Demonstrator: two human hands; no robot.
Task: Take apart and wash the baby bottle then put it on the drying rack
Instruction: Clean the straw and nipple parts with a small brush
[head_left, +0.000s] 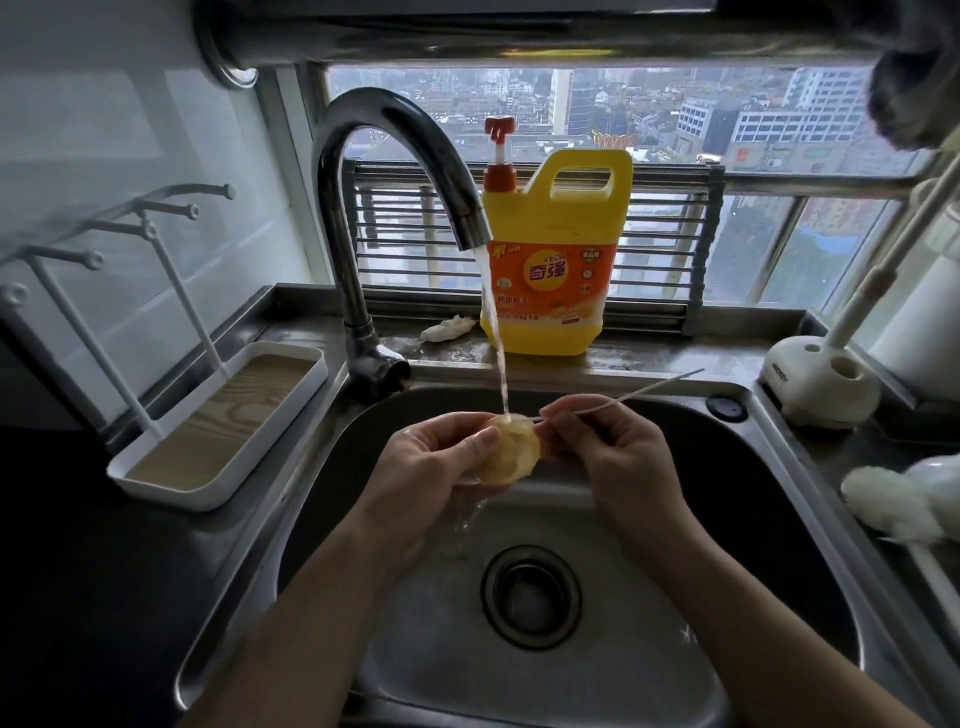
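Observation:
Over the steel sink (779, 499), my left hand (431, 462) holds a yellowish translucent bottle nipple (511, 454) under the running water from the tap (400, 171). My right hand (613, 441) pinches a thin white brush stick (644, 391) whose near end touches the nipple; the stick points up and to the right. The white drying rack (171, 467) with upright pegs stands on the counter to the left of the sink. No other bottle parts can be made out.
A yellow dish soap jug (556, 260) with a red pump stands behind the sink on the sill ledge. A white brush holder (821, 384) sits at the right, white cloths (904, 499) below it. The drain (530, 597) lies under my hands.

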